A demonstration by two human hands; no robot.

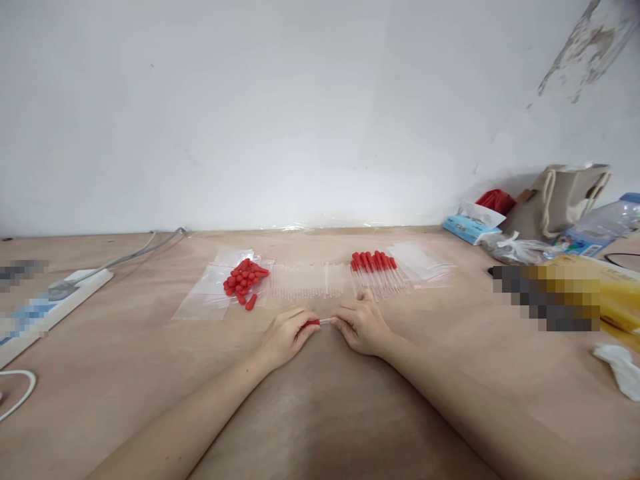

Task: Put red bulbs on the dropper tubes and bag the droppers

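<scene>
Between thumb and fingers my left hand (291, 333) pinches a red rubber bulb (313, 323). My right hand (361, 324) grips a clear glass dropper tube (325, 321), whose end meets the bulb's mouth; how far it sits inside is hidden. Beyond my left hand, a pile of loose red bulbs (244, 279) rests on clear plastic bags (203, 293). A row of bare glass tubes (300, 280) lies at the middle. Past my right hand are several droppers (377, 267) with red bulbs on their tubes.
Flat clear bags (423, 263) lie right of the droppers. On the left is a white power strip (75, 297) with a grey cable. A tissue pack (470, 227), a cloth bag (555, 200), a plastic bottle (600, 223) and a yellow package (590, 290) crowd the right side.
</scene>
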